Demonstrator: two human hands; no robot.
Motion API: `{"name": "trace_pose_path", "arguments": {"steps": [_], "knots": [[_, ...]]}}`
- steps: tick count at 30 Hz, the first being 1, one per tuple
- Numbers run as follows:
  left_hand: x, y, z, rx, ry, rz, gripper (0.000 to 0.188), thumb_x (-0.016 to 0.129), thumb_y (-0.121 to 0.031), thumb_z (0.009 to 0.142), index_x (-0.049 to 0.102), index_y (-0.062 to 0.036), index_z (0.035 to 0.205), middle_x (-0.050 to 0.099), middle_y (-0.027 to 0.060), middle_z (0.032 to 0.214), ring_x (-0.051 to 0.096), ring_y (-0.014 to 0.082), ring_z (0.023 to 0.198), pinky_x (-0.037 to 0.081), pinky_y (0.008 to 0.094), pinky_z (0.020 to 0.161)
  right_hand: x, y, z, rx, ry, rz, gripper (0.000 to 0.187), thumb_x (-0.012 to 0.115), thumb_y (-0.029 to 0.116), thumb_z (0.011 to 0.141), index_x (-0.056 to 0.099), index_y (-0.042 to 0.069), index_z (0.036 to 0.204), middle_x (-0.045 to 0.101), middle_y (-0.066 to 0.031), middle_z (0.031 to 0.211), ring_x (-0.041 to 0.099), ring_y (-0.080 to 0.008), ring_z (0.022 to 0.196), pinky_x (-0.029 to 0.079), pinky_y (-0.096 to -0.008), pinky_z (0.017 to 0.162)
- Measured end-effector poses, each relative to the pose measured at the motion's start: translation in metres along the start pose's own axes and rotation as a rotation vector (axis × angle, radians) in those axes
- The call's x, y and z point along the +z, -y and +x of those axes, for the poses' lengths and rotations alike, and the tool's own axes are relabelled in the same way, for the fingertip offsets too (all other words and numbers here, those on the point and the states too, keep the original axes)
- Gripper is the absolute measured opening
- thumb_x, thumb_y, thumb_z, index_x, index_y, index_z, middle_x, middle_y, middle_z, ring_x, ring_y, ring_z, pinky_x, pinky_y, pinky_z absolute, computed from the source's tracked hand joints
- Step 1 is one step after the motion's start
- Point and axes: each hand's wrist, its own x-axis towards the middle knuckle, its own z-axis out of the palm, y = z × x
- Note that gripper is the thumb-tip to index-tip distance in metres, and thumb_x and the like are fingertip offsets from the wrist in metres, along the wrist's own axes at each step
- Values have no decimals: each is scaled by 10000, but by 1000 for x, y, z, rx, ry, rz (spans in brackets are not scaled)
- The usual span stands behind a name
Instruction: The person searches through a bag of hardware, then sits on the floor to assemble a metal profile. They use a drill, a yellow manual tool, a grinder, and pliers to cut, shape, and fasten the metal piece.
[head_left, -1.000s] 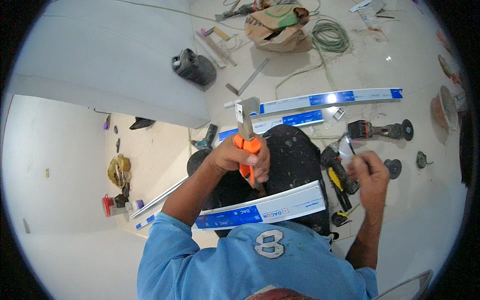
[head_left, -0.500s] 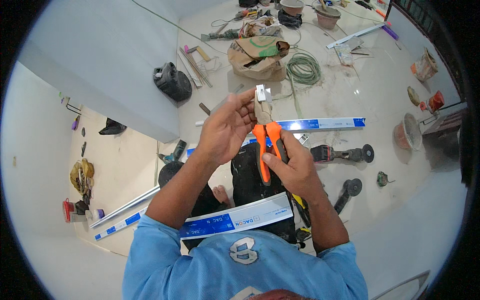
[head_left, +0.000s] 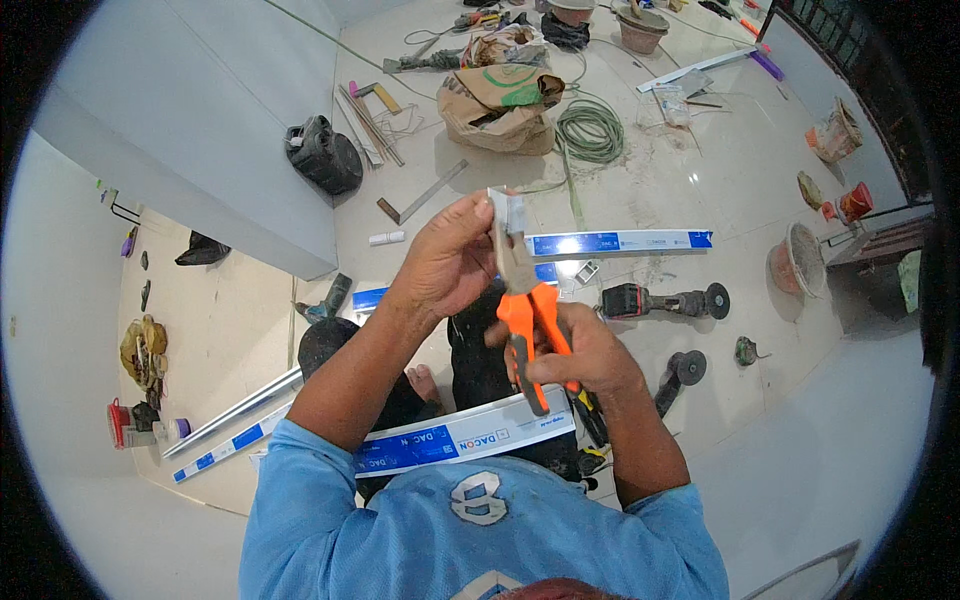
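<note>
From the head camera I look down on both hands raised in front of the chest, above the tiled floor (head_left: 700, 420). My right hand (head_left: 590, 355) is clenched around the orange handles of a pair of snips (head_left: 528, 320), blades pointing up and away. My left hand (head_left: 450, 262) pinches a small pale metal piece (head_left: 508, 212) between thumb and fingertips, holding it upright right at the tip of the blades; the piece touches, or all but touches, the cutting end, though I cannot tell whether the blades have bitten into it.

I judge the step in hand to be trimming or notching this short piece with the snips. The next move calls for a steady left pinch, so the piece does not twist, and a firm squeeze of the right hand with the blades square to the cut line.

Lower in the same view, a white strip with blue print (head_left: 460, 440) lies across my lap, just under the right wrist. On the floor beyond, a similar long strip (head_left: 620, 242), a cordless grinder (head_left: 665, 300) and a green coil of hose (head_left: 590, 130) lie well apart from the hands.
</note>
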Motion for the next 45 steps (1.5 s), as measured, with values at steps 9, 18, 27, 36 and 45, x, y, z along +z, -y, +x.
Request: {"name": "trace_pose_path", "arguments": {"steps": [9,18,27,36,45], "knots": [[2,-16,-10,-11,-62,-173,351,651,-336,1120,679,0,1215,629,63,958,577,187,888,481,336,756,17,19,-10,7,-467,-382,336,763,166,1010,735,-26,1285,796,-156,977,763,-220,862,600,-371,807],[4,-12,-27,-94,-154,-107,294,633,-352,1132,690,-67,1085,632,37,903,569,155,833,448,312,689,24,32,1,-80,-574,-1026,295,785,196,985,721,14,1208,735,-232,894,753,-405,820,560,-484,728],[3,-7,-34,-117,-191,-116,290,639,-367,1124,699,-86,1083,643,43,886,586,174,814,461,334,701,21,25,4,-216,-572,-1319,321,807,185,971,684,-14,1192,727,-238,1003,732,-451,936,560,-534,800],[2,-21,-34,-223,16,40,460,464,-533,1168,617,-118,1039,444,-5,686,501,163,621,367,304,565,23,26,6,-128,-501,-1147,290,803,207,972,658,1,1115,693,-226,968,703,-453,934,548,-542,810],[10,-13,-43,-159,-158,160,431,476,-519,1171,592,-133,1018,352,-40,662,460,141,576,347,308,529,16,3,8,-281,-623,-1422,276,836,119,918,678,2,1112,682,-197,945,702,-401,903,569,-513,786]]}}
